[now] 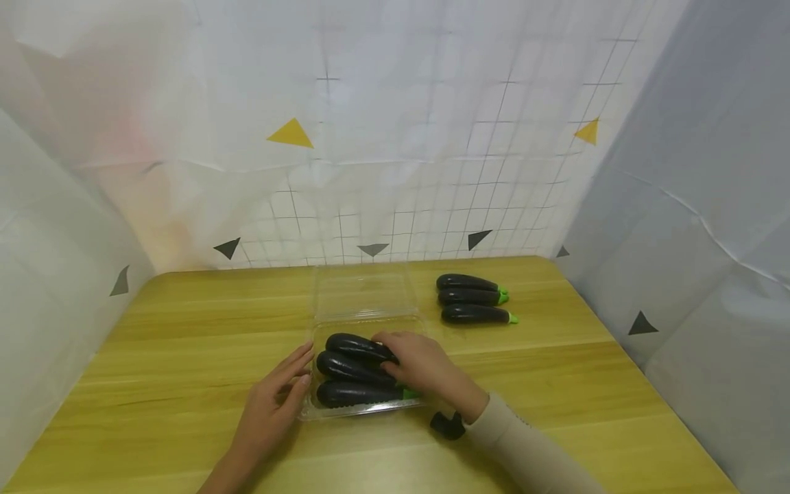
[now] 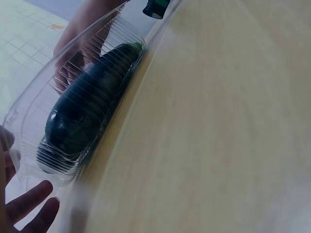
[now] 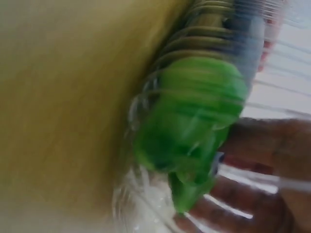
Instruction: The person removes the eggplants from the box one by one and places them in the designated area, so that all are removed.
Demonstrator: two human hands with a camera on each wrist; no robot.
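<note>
A clear plastic box (image 1: 358, 409) with three dark eggplants inside sits in front of me. My right hand (image 1: 426, 363) pinches the far eggplant (image 1: 354, 344) near its stem end. The middle eggplant (image 1: 348, 367) and the near eggplant (image 1: 358, 394) lie beside it, bulbs to the left. My left hand (image 1: 271, 405) rests at the box's left side, fingers extended along its wall. Through the ribbed wall the left wrist view shows the near eggplant (image 2: 87, 107). Blurred green stems (image 3: 194, 107) appear beside the right fingers in the right wrist view.
The box's clear lid (image 1: 364, 291) lies folded back behind it. Three more eggplants (image 1: 472, 314) lie side by side at the back right of the wooden table (image 1: 204, 329). A black object (image 1: 447, 427) shows under the right wrist. White sheet walls (image 1: 382, 103) enclose the table.
</note>
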